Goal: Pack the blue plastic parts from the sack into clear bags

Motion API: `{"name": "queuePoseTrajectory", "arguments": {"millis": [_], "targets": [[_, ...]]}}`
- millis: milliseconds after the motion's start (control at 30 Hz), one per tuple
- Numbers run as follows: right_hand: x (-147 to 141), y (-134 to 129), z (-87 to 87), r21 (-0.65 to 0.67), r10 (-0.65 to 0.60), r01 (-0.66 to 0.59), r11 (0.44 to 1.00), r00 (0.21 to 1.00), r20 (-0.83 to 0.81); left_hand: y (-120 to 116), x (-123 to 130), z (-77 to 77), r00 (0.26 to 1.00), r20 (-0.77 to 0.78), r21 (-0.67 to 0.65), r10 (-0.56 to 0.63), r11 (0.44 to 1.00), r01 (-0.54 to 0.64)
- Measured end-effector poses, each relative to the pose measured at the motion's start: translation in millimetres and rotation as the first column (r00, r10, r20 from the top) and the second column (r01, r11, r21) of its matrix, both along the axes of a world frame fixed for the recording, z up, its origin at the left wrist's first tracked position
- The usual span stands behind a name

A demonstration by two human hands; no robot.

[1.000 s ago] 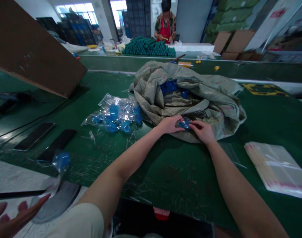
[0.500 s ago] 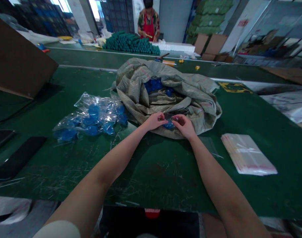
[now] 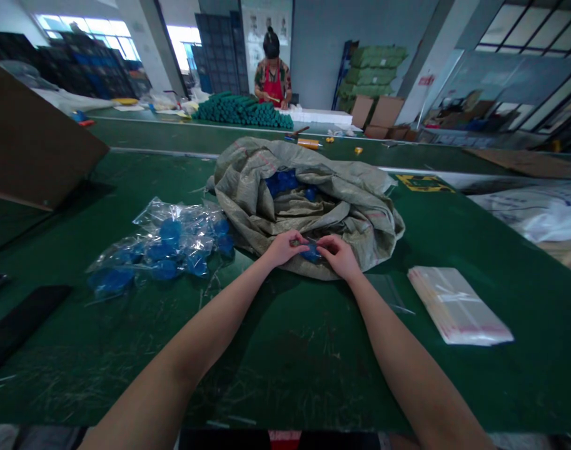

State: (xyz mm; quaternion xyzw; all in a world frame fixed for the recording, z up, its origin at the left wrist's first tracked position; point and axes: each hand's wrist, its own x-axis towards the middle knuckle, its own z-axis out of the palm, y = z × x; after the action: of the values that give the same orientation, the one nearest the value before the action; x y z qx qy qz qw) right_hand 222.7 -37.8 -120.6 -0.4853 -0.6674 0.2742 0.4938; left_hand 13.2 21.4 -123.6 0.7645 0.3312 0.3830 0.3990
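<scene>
Between my fingertips is a small clear plastic bag with a blue piece inside, held over the front edge of a grey-green woven sack. My left hand pinches the bag's left side. On its right side my right hand has thumb and fingers closed. Deeper in the sack's folds lie darker blue pieces. To the left is a heap of clear bags with round blue pieces. A stack of flat clear bags lies at the right, with a loose clear bag near my right forearm.
A tilted cardboard box and a black flat object are at the left. Beyond the sack, a person in a red apron stands behind a pile of green rods. An orange roll lies on the far table.
The view has tilted up, so the table appears lower and more of the room shows. My hands keep their pinch on the bag, their fingers slightly closer together.
</scene>
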Motion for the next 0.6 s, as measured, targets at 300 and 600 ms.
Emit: {"name": "queuePoseTrajectory", "arguments": {"millis": [300,600], "targets": [[4,0,-6.6,0.159,-0.082,0.063,0.985,0.990,0.114,-6,-1,2.3,0.999,-0.011,0.042,0.045,0.998,-0.045],[2,-9,3.3,0.209,-0.052,-0.004,0.978,0.964,0.262,-6,-2,-0.7,0.989,-0.085,0.131,0.118,0.986,-0.107]]}}
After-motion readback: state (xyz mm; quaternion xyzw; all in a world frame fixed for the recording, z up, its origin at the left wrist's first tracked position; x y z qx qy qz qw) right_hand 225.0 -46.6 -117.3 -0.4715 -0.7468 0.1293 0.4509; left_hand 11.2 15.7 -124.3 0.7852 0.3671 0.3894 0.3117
